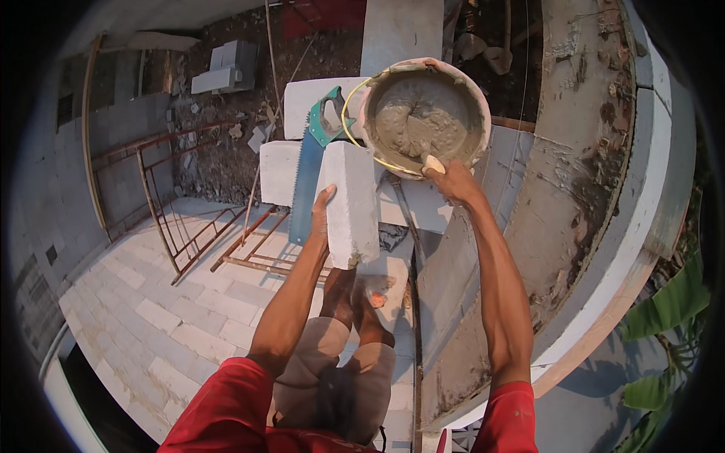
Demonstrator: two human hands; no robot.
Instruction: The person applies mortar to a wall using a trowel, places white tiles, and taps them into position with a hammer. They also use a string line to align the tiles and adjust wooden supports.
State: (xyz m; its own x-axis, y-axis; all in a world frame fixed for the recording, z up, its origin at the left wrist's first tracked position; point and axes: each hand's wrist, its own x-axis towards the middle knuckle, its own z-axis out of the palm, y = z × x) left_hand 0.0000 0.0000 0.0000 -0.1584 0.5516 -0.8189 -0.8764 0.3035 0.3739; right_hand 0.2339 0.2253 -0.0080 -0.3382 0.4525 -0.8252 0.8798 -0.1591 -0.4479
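Observation:
My left hand (323,210) grips a white lightweight block (347,204) upright by its left side, with mortar on its lower end. My right hand (453,181) is closed on a light wooden tool handle (433,164) at the near rim of a bucket of wet grey mortar (423,113); the tool's head is hidden in the mortar. A yellow handle loops round the bucket's left side. A hand saw (308,181) with a teal grip and blade lies just left of the held block, across two white blocks (276,172).
Rusty metal scaffold frames (192,241) stand at the left over pale blocks laid below. A mortar-coated wall top (544,211) runs along the right, with plant leaves (664,306) beyond. More blocks (226,68) sit on dark ground at the back. A metal bar (400,204) is below the bucket.

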